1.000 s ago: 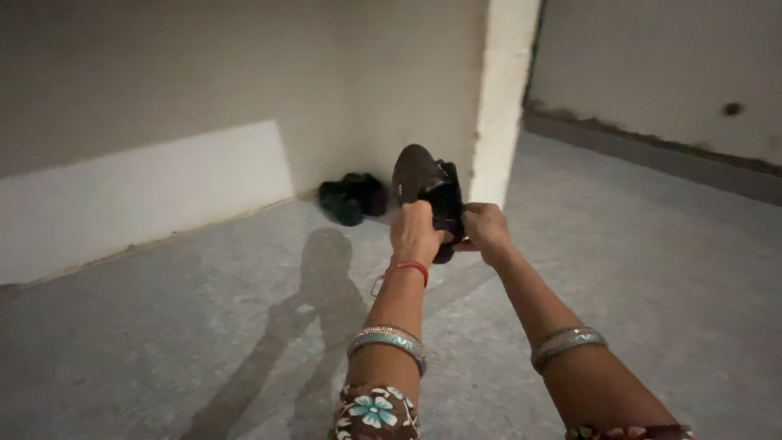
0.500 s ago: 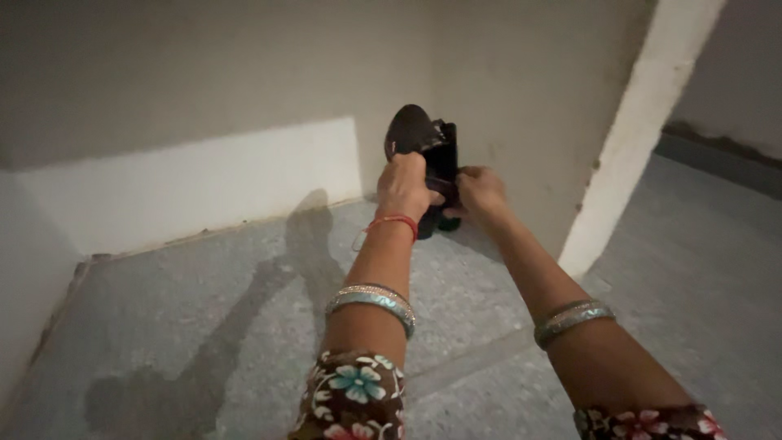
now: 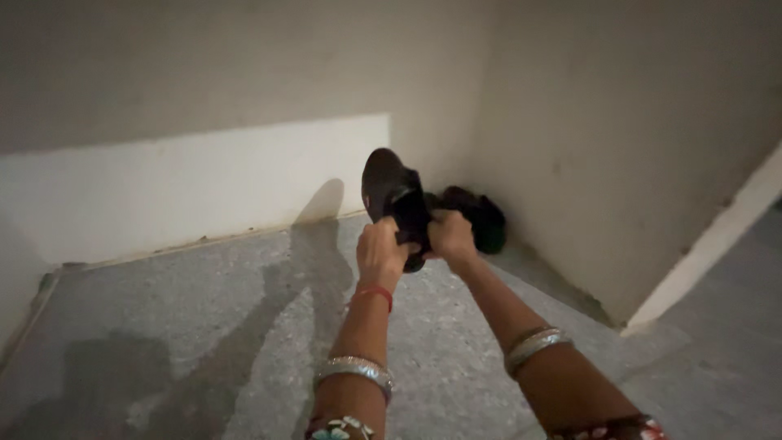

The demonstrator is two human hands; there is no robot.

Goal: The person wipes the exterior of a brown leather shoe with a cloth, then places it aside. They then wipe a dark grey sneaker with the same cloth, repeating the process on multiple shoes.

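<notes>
Dark shoe [image 3: 389, 192] held up off the floor, centre of view, slightly above middle. Sole faces the camera, toe end up toward 12 o'clock, heel end down among the fingers. A second dark piece sits against it on its 3 o'clock side; whether that is another shoe or part of the same one, cannot tell.

Left hand [image 3: 380, 249] closed around the lower end of the shoe, gripping from the 7 o'clock side. Red thread [image 3: 375, 292] around that wrist; silver bangle [image 3: 353, 369] further down the forearm.

Right hand [image 3: 450, 236] closed on the same dark bundle from its 4 o'clock side, knuckles up. The two hands nearly touch. A bangle [image 3: 533, 344] also on the right forearm. Floral sleeve [image 3: 338, 429] edges show at 6 o'clock.

Just beyond the right hand, at 2 o'clock from it, a dark pile [image 3: 481, 217] lies on the floor in the corner where two walls meet. Too dim to make out what it is.

Grey speckled floor [image 3: 204, 326]. Shadow [image 3: 309, 244] of the arms and shoe runs from 8 o'clock up onto the wall. White band [image 3: 187, 187] along the base of the back wall, from 9 toward 12 o'clock. Plain side wall [image 3: 619, 147] at 2 o'clock; pale pillar edge [image 3: 717, 236] at 4 o'clock.
</notes>
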